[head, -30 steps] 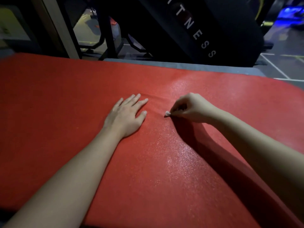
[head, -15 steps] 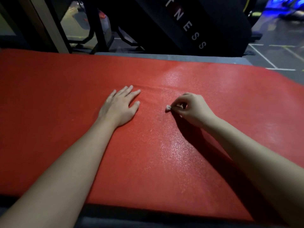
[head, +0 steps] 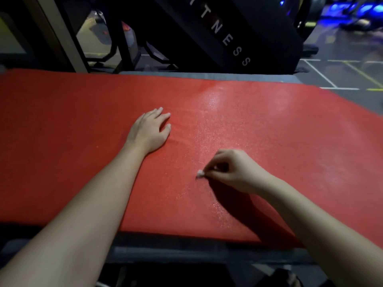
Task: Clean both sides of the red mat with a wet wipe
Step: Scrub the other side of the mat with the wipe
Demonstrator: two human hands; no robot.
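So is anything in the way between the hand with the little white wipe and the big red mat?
Nothing visible. The right hand pinches the small white wet wipe, whose tip seems to touch the flat red mat. The left hand lies flat on the mat farther left, apart from the wipe.

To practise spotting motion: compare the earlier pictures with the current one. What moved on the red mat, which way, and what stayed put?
The right hand, pinching the wet wipe, drew back across the red mat toward its near edge; it was level with the left hand and is now nearer the person. Nothing was picked up or let go. The left hand stays flat on the mat.
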